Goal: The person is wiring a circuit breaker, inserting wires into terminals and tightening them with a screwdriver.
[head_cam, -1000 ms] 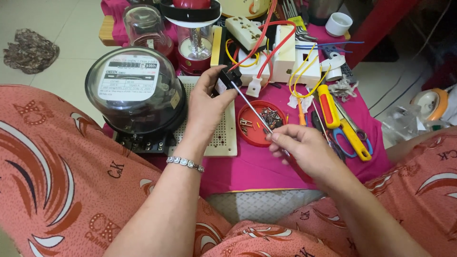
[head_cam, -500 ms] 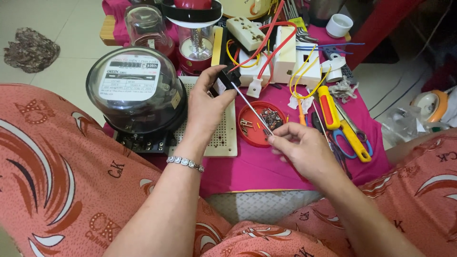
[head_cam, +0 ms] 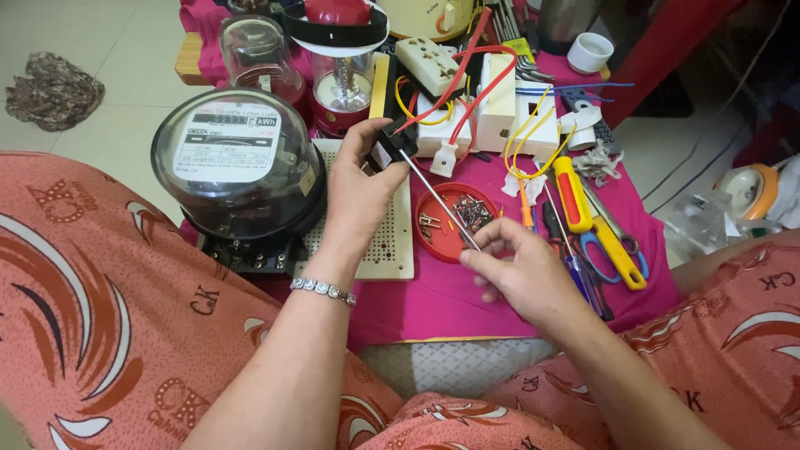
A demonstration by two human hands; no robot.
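Observation:
My left hand [head_cam: 360, 187] grips a small black electrical part [head_cam: 388, 143] with a red wire [head_cam: 454, 79] running from it, held above a perforated white board [head_cam: 392, 243]. My right hand [head_cam: 518, 271] pinches a thin metal screwdriver shaft [head_cam: 437, 198] whose tip meets the black part. Under the shaft sits a red lid [head_cam: 446, 229] holding small screws. A silver bracelet is on my left wrist.
A round glass-domed electric meter [head_cam: 233, 167] stands at the left. White sockets and switches [head_cam: 467, 100] with yellow and red wires lie behind. A red and yellow screwdriver [head_cam: 571, 196], scissors [head_cam: 617, 250] and pliers lie at the right on the pink cloth [head_cam: 433, 304]. A lantern [head_cam: 337, 62] stands behind.
Both hands stay nearly in place; the screwdriver keeps its tip at the black part. The right hand's fingers have shifted slightly on the shaft.

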